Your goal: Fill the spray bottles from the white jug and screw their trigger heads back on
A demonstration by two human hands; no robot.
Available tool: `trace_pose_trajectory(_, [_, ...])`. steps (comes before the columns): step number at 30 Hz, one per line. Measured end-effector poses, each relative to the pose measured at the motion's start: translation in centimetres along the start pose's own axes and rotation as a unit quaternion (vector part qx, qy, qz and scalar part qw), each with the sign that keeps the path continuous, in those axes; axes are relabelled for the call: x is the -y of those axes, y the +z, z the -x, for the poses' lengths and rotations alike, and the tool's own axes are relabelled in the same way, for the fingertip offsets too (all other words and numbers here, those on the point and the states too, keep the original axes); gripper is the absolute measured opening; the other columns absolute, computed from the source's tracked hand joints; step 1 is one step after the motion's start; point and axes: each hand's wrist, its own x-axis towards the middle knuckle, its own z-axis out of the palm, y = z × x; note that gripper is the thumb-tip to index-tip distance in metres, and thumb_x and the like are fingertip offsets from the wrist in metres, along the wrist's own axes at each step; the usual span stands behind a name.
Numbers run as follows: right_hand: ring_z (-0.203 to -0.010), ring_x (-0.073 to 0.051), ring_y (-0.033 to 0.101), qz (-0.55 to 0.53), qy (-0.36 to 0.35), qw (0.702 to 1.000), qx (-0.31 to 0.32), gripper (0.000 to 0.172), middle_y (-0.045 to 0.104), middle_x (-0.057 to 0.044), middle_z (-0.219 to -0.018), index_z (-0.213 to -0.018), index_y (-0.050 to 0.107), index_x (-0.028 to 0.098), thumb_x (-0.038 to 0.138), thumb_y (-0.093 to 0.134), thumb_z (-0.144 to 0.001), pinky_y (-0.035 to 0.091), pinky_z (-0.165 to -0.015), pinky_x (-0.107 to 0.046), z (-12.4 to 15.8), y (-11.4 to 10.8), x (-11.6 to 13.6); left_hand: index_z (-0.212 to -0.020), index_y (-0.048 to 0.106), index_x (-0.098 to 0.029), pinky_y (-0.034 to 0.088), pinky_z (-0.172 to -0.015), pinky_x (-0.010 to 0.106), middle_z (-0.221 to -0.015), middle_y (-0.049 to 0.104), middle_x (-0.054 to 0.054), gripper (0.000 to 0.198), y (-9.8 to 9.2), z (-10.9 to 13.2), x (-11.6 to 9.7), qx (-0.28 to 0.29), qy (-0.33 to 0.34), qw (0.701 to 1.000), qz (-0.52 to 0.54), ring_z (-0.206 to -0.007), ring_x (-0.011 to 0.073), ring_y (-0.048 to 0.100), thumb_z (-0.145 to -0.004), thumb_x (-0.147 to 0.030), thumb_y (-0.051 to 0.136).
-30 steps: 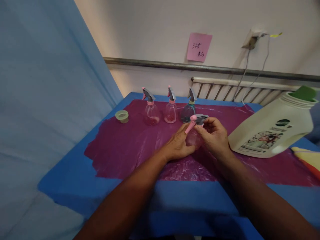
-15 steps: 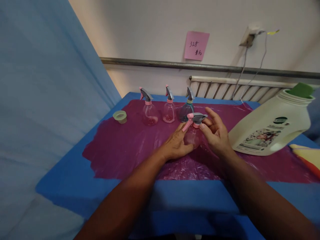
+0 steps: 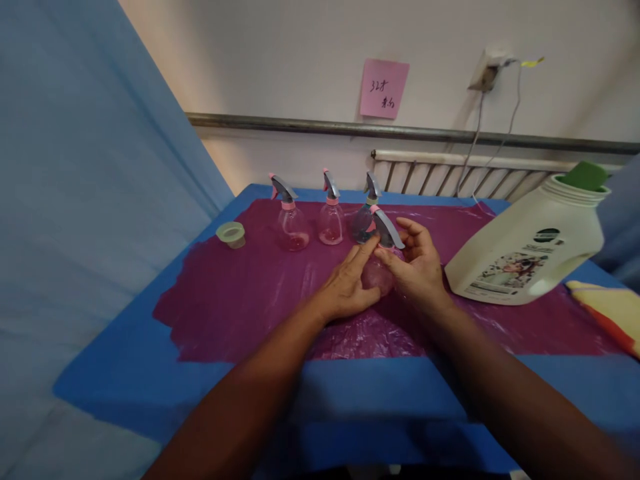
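Note:
A clear pink spray bottle (image 3: 378, 275) with a grey and pink trigger head (image 3: 387, 229) stands between my hands on the purple plastic sheet. My left hand (image 3: 350, 285) is wrapped around the left side of its body, forefinger reaching up by the collar. On the right, my right hand (image 3: 419, 263) pinches the pink collar with thumb and fingers; the fingertips behind it are partly hidden. Just behind stands a blue spray bottle (image 3: 361, 223), partly covered by the trigger head. Two more pink-collared spray bottles, one in the middle (image 3: 331, 223) and one at left (image 3: 293, 230), hold a little pink liquid.
A large pale jug (image 3: 525, 247) with a green top leans at right, beside a yellow and red cloth (image 3: 607, 310). A small translucent cup (image 3: 231, 233) sits at left. Purple sheeting (image 3: 225, 300) covers the blue table (image 3: 125, 353). A blue curtain (image 3: 90, 167) hangs at left.
The trigger head has turned: its nozzle, pointing left before, now points away from me. My right hand has shifted slightly around the collar. The whole view has moved a little.

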Motion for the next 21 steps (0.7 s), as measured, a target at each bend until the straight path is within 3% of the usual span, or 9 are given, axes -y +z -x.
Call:
trace_pose_trajectory(8, [-0.115, -0.024, 0.079, -0.017, 0.003, 1.0, -0.002, 0.068, 0.08, -0.005, -0.127, -0.14, 0.07, 0.033, 0.05, 0.105, -0.085, 0.066, -0.114, -0.049, -0.3, 0.5, -0.4, -0.191, 0.021, -0.037, 0.05, -0.138, 0.066, -0.183, 0.051, 0.016, 0.12, -0.1, -0.2, -0.2, -0.005, 0.005, 1.0, -0.006, -0.168, 0.0424, 0.056, -0.09, -0.02, 0.083])
trace_pose_trajectory(13, [-0.14, -0.029, 0.078, -0.011, -0.021, 0.999, 0.027, 0.067, 0.079, -0.01, -0.153, -0.163, 0.063, 0.036, 0.048, 0.089, -0.103, 0.064, -0.125, -0.056, 0.4, -0.6, 1.1, -0.191, 0.022, -0.035, 0.048, -0.14, 0.067, -0.188, 0.046, 0.017, 0.117, -0.4, -0.2, -0.4, 0.007, 0.0, 1.0, -0.007, -0.171, 0.043, 0.053, -0.091, -0.022, 0.083])
trace_pose_trajectory(15, [-0.144, -0.031, 0.077, 0.019, -0.016, 0.999, 0.045, 0.066, 0.08, -0.01, -0.154, -0.169, 0.062, 0.037, 0.047, 0.083, -0.108, 0.059, -0.132, -0.061, 0.5, -1.3, 1.8, -0.191, 0.021, -0.036, 0.047, -0.141, 0.068, -0.189, 0.044, 0.016, 0.117, -0.5, -0.2, -0.5, 0.008, 0.005, 1.0, -0.001, -0.171, 0.0426, 0.052, -0.093, -0.024, 0.083])
trace_pose_trajectory(21, [-0.13, -0.031, 0.084, 0.105, -0.043, 0.99, 0.08, 0.046, 0.086, -0.007, -0.143, -0.151, 0.078, 0.032, 0.042, 0.084, -0.107, 0.066, -0.123, -0.061, 0.1, -2.5, 3.1, -0.193, 0.015, -0.04, 0.046, -0.141, 0.071, -0.193, 0.039, 0.015, 0.121, -0.5, -0.2, -0.4, 0.013, 0.007, 1.0, 0.009, -0.173, 0.0451, 0.049, -0.094, -0.026, 0.084])
